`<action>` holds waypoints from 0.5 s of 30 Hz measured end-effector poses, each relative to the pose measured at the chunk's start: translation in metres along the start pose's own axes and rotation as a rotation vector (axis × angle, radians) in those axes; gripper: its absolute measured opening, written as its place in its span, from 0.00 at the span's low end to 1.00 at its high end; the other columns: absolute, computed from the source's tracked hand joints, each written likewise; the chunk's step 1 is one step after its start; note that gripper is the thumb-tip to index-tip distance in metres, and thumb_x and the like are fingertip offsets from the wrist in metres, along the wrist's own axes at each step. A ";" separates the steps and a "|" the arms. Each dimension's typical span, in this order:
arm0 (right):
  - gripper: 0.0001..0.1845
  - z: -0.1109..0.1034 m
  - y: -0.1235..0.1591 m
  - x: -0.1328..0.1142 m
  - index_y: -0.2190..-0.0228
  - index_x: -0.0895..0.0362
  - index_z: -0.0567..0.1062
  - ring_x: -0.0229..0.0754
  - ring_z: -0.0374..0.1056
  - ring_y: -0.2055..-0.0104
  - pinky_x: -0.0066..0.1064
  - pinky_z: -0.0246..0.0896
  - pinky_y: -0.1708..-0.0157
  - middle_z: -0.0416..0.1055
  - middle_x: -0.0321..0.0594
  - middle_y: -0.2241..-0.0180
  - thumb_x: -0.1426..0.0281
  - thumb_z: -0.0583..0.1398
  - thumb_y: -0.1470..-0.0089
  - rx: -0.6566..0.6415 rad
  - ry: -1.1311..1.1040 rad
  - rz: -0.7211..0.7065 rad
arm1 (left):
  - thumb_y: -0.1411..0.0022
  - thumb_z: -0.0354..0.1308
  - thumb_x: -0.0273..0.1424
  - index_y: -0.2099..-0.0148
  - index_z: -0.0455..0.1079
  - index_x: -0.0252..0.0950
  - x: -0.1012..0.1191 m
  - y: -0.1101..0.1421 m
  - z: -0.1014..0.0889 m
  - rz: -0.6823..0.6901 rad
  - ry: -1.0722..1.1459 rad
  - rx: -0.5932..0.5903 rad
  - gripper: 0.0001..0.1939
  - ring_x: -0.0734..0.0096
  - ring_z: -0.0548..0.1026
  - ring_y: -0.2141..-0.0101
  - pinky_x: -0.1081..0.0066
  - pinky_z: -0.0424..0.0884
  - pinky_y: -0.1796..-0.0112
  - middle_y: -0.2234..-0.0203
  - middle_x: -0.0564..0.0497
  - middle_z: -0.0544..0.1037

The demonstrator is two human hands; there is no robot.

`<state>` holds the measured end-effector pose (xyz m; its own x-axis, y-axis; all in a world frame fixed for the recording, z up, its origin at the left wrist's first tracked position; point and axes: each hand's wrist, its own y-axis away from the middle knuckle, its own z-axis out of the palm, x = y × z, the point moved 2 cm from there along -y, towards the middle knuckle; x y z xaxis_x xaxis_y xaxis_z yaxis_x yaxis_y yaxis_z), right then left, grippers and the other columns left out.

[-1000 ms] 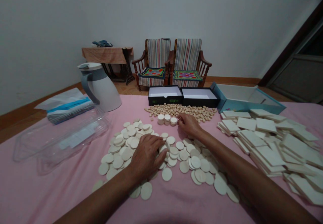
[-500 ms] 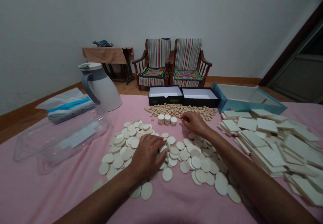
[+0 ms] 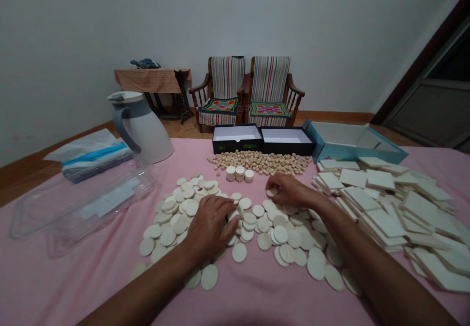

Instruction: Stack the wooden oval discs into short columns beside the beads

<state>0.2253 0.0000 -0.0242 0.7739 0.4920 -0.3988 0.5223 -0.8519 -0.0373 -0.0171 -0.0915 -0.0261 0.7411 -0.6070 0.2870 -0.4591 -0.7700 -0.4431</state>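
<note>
Pale round wooden discs (image 3: pixel 280 234) lie in a loose heap over the pink cloth. My left hand (image 3: pixel 212 223) rests on the left part of the heap, its thumb and curled fingers closed around a few discs (image 3: pixel 234 214). At the heap's upper right edge, my right hand (image 3: pixel 290 189) pinches one wooden disc (image 3: pixel 272 192) at its fingertips. Beyond the heap, three short stacks of discs (image 3: pixel 240 173) stand side by side, to the left of my right hand. Its fingers are partly hidden behind the knuckles.
Small wooden cubes (image 3: pixel 257 161) spread before two black boxes (image 3: pixel 238 146). Square wooden tiles (image 3: pixel 378 218) pile up at right, near a blue box (image 3: pixel 362 152). At left are a white jug (image 3: pixel 152 132), a tissue pack (image 3: pixel 93 159) and clear plastic trays (image 3: pixel 106 201).
My right hand has come back from beside the stacks to the heap's edge, where a disc now shows at its fingertips. My left hand stays on the heap. The view has shifted slightly.
</note>
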 end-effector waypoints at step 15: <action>0.13 0.017 -0.006 0.008 0.65 0.58 0.74 0.39 0.65 0.68 0.27 0.51 0.71 0.71 0.42 0.66 0.74 0.63 0.58 0.076 0.082 0.196 | 0.38 0.54 0.32 0.58 0.72 0.36 -0.001 0.000 0.000 0.008 -0.003 0.014 0.10 0.58 0.74 0.57 0.51 0.66 0.53 0.60 0.43 0.78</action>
<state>0.2227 0.0060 -0.0429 0.8863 0.3258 -0.3292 0.3328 -0.9423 -0.0366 -0.0177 -0.0914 -0.0266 0.7385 -0.6129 0.2810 -0.4582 -0.7620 -0.4576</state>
